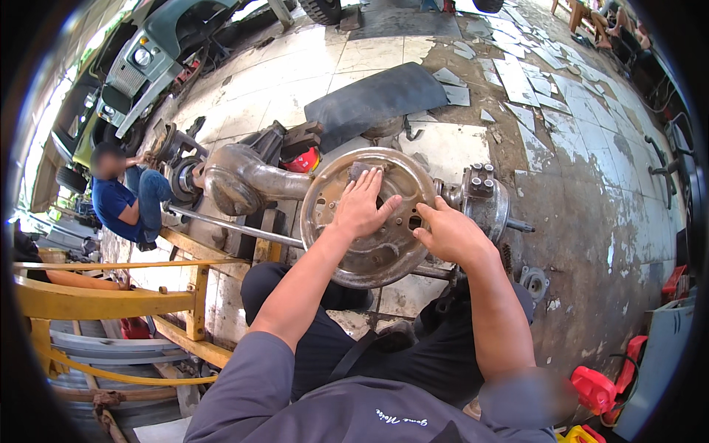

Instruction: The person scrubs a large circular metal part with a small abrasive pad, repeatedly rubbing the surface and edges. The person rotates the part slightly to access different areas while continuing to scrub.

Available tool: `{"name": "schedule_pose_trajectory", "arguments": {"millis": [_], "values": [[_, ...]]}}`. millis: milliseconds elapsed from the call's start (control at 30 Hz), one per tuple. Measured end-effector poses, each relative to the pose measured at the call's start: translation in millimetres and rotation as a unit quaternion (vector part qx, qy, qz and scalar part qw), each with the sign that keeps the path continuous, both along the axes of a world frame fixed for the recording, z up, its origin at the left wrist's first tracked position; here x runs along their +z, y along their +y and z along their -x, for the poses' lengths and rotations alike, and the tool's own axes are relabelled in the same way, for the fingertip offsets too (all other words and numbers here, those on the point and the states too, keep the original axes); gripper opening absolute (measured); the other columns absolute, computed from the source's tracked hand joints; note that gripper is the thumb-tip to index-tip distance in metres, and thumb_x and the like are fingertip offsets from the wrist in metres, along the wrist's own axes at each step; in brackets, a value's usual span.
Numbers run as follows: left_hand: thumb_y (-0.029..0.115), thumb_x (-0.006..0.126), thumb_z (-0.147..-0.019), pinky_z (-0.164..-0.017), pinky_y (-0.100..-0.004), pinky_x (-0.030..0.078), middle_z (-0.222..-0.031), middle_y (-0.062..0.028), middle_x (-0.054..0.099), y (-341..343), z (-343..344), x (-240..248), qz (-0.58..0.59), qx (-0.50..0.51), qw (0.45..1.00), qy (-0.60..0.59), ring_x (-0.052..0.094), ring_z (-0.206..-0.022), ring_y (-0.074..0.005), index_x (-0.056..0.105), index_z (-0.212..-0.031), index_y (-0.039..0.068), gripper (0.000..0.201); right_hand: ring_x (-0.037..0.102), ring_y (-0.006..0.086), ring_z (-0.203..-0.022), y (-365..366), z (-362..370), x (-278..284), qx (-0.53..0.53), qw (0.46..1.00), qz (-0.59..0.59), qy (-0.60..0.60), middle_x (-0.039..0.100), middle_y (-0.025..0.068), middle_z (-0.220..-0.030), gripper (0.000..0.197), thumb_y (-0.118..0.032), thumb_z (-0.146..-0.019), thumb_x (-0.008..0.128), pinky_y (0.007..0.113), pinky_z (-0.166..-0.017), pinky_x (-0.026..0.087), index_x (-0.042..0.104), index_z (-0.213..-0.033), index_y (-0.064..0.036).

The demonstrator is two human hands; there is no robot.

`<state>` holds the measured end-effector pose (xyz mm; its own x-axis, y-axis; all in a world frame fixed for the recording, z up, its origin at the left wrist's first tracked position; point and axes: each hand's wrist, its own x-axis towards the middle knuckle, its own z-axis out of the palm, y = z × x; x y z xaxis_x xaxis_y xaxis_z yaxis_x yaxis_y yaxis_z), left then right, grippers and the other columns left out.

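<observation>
A round, worn steel brake backing plate (pixel 332 255) with several holes stands in front of me at the end of an axle housing (pixel 235 177). My left hand (pixel 360 203) lies on its face with the fingers stretched out and together, pressing down a dark piece that looks like sandpaper (pixel 360 171). Part of that piece is hidden under the fingers. On the plate's right side my right hand (pixel 456 232) is closed, its thumb and forefinger by a hole and its other fingers hidden. Right of the plate sits a metal hub part with bolts (pixel 481 181).
A yellow metal frame (pixel 111 301) stands at the left. Beyond it a person in blue (pixel 118 196) sits by the axle's far end. A dark curved panel (pixel 377 103) lies on the broken-tile floor. Red containers (pixel 593 389) stand at lower right; a vehicle (pixel 148 66) is at upper left.
</observation>
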<state>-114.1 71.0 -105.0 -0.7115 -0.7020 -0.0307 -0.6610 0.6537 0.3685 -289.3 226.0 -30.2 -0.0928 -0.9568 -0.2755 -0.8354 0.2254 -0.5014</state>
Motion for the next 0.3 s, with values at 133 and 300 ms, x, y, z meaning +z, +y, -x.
{"name": "schedule_pose_trajectory", "arguments": {"millis": [133, 300], "values": [[0.073, 0.037, -0.096, -0.125, -0.0463, 0.018, -0.163, -0.0201, 0.029, -9, 6, 1, -0.012, 0.002, 1.000, -0.022, 0.023, -0.153, -0.0333, 0.028, -0.157, -0.002, 0.096, 0.061, 0.0441, -0.120, 0, 1, -4, 0.001, 1.000, 0.005, -0.003, 0.039, 0.0370, -0.149, 0.055, -0.031, -0.096, 0.062, 0.049, -0.103, 0.049, 0.051, -0.143, -0.0048], [0.076, 0.033, -0.096, -0.125, -0.0453, 0.015, -0.163, -0.0197, 0.029, -5, -5, -10, 0.014, 0.034, 0.999, 0.017, 0.022, -0.153, -0.0342, 0.028, -0.157, -0.001, 0.099, 0.061, 0.0435, -0.120, 0, 0, 1, -0.003, 1.000, -0.011, 0.000, 0.039, 0.0358, -0.151, 0.056, -0.031, -0.096, 0.062, 0.049, -0.103, 0.049, 0.051, -0.144, -0.0054]]}}
